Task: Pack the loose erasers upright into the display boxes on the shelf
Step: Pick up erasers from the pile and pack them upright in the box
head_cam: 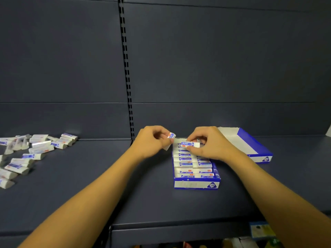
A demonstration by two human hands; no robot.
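Eraser (189, 144) at the far end of the near box (196, 184): pinched by the right hand (207, 144), fingers curled round it, held at the top of the left column, just above the row already seated. Its long axis runs left-right across the box, printed blue sleeve facing up toward the camera, bare white end pointing right. Left hand (152, 142) grips a second eraser (171, 135) at its fingertips, just left of the box's far corner; that one points up and right, white body hidden in the fingers. Box contents: two columns of erasers standing on edge, long axes crosswise, packed from the front wall back almost to the far end. Judgement: this box is nearly full, with room for only a few more at the back. Second box (258, 151) sits behind and to the right, touching or just beside the first; cannot tell which. What shows of its interior looks empty. Loose pile (35, 149) lies well apart on the left of the shelf (125, 194), a couple of dozen or so pointing every way, so much packing remains.
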